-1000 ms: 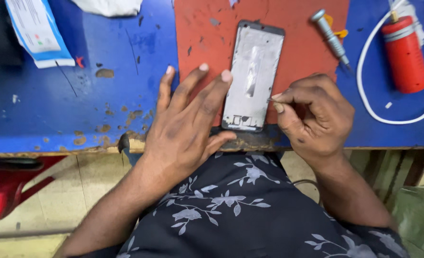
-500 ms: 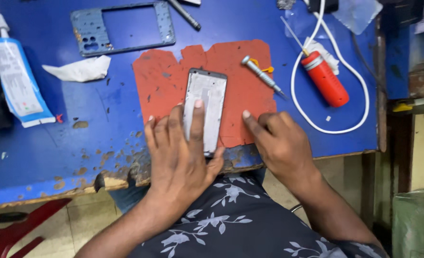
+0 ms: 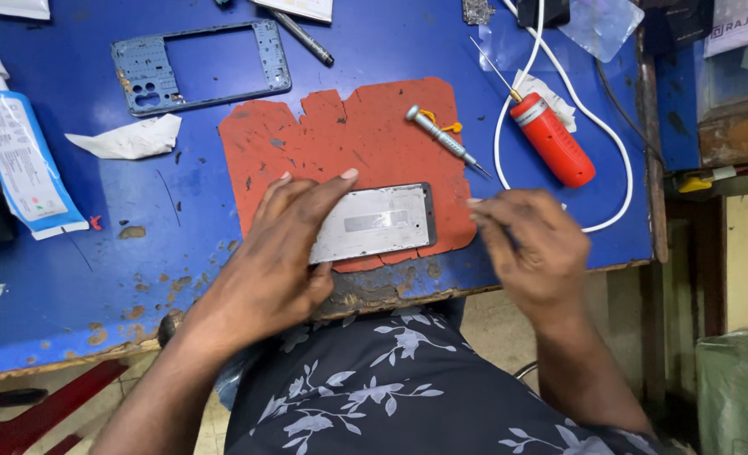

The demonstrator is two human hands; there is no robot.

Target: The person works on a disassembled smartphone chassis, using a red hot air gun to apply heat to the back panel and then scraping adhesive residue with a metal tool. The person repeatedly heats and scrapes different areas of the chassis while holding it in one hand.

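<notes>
At the far left of the frame I see a white and blue tube (image 3: 22,164) lying on the blue table (image 3: 180,211), its nozzle pointing toward the top edge. Just right of it lies a crumpled white tissue (image 3: 125,137), and above that, in the upper left, a blue phone frame (image 3: 199,65) lies flat and empty. A dark pen (image 3: 304,38) lies slantwise near the top edge.

In the middle, a red mat (image 3: 349,139) with ragged edges covers the table. My left hand (image 3: 277,257) lies flat and spread on the lower part of the mat, fingers pressing down on the left end of a grey phone panel (image 3: 374,222). The panel lies lengthwise across the mat's lower edge, close to the worn front edge of the table, and nothing wraps around it; the hand only pins it from above.

Above the panel, a small screwdriver (image 3: 441,139) with a grey handle lies slantwise on the mat, tip toward the right.

My right hand (image 3: 530,248) hovers just right of the panel, fingers curled and pinched together; I cannot tell whether they hold anything. Above it lies a red cylindrical tool (image 3: 552,139) with a white cable (image 3: 610,181) looping around it.
</notes>
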